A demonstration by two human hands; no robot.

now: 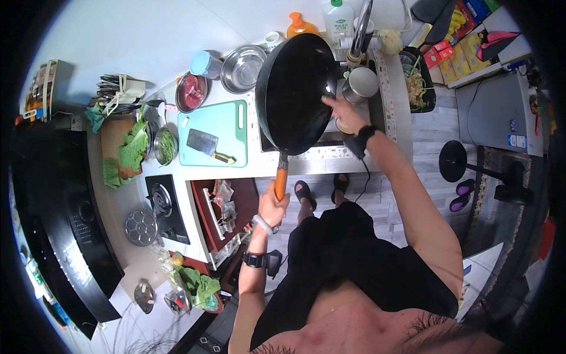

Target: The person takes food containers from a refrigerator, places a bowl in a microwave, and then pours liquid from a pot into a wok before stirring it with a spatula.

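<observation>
My left hand (273, 205) grips the orange handle of a black wok (296, 93), which is tilted on its side over the sink (376, 106). At the wok's right edge is my right hand (342, 110), fingers partly spread; whether its fingertips touch the rim cannot be told. Right of the wok, under the faucet (360, 35), stands a metal cylindrical container (360, 83). To the left a cleaver (202, 142) with a yellow and black handle lies on a light green cutting board (212, 115).
Raw meat fills a metal bowl (191, 92) beside an empty steel basin (243, 68). Leafy greens (134, 146) and a bowl of cut greens (165, 146) sit further left, near the gas burner (161, 199). An open drawer (230, 212) juts out below the counter. Soap bottles (301, 25) line the wall.
</observation>
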